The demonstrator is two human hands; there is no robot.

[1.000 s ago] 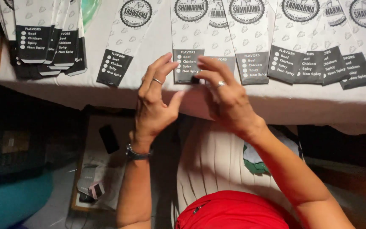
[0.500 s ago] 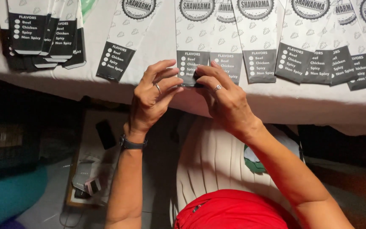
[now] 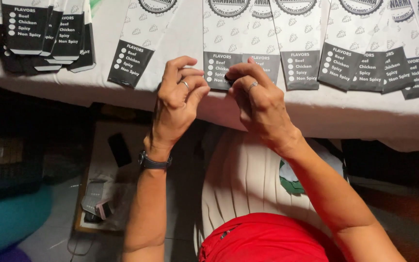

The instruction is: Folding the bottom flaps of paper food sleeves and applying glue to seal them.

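A person's two hands meet at the near edge of a white-covered counter, working on a paper sleeve printed white with a dark grey end panel. The left hand, wearing a ring and a wristwatch, curls its fingers beside the sleeve's near end without clearly holding anything. The right hand, also ringed, pinches the dark panel between thumb and fingertips. More sleeves lie in a row to the right, and a stack sits far left.
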